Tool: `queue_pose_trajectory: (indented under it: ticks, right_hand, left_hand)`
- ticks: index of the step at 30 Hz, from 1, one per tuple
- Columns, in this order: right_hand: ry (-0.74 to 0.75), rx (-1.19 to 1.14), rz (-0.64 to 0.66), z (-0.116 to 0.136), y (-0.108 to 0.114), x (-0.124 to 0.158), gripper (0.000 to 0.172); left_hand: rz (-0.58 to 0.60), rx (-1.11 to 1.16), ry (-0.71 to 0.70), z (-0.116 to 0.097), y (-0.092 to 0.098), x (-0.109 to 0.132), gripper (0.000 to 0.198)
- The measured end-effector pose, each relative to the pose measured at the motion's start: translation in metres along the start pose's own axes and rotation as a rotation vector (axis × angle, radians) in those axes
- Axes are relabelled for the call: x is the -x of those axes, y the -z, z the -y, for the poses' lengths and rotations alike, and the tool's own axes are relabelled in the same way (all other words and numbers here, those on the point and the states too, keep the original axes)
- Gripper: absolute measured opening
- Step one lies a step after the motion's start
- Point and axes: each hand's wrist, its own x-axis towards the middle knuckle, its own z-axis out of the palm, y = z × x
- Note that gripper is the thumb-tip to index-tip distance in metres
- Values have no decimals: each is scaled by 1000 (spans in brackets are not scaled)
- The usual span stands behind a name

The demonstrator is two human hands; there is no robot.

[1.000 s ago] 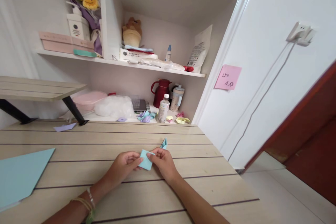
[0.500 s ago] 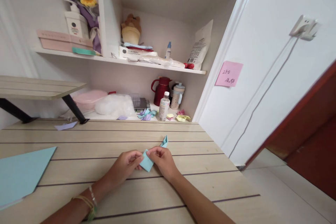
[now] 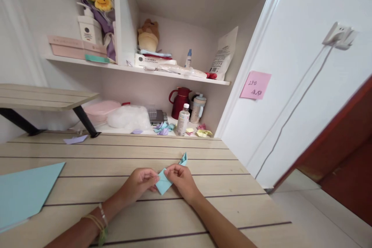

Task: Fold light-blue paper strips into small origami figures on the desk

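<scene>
The left hand (image 3: 145, 180) grips the left corner of a blue folded paper (image 3: 163, 186) between thumb and fingers. The right hand (image 3: 180, 181) pinches the upper right edge of the same piece, with the thumb on the upper face. Both hands are closed on the workpiece from opposite sides; a short span of paper separates the fingertips. The folded paper is positioned above the middle of the bench (image 3: 130, 221), one corner pointing toward the person; whether its underside touches the surface cannot be determined. Bracelets (image 3: 102, 215) are fitted at the left wrist. A small blue paper piece (image 3: 183, 158) is located directly beyond the right hand; contact between the two cannot be confirmed. A large blue sheet (image 3: 26, 193) lies flat at the left side of the bench, well apart from the hands. A purple paper (image 3: 75, 139) lies near the rear edge, beside the black leg (image 3: 85, 121) of a raised stand (image 3: 43, 97). Behind the bench, the lower shelf (image 3: 104, 128) carries a clear plastic bag (image 3: 128, 118), a cluster of blue and purple folded papers (image 3: 164, 128), an upright bottle (image 3: 182, 121) with a white cap, a red jug (image 3: 180, 102) and a cup (image 3: 198, 108).
</scene>
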Motion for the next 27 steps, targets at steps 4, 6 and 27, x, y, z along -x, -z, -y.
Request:
queue_pose_trajectory:
  ticks: [4,6,27]
  right_hand:
    - [-13,-14,42,-1,-1,0,28]
    - [-5,-29,47,-2,-1,0,28]
    - [-87,-97,108,3,2,0,32]
  left_hand:
    - [-54,-6,-3,4,0,-3,26]
    - [-118,17,-5,6,0,-5,25]
    - [-203,87,-104,5,1,-4,28]
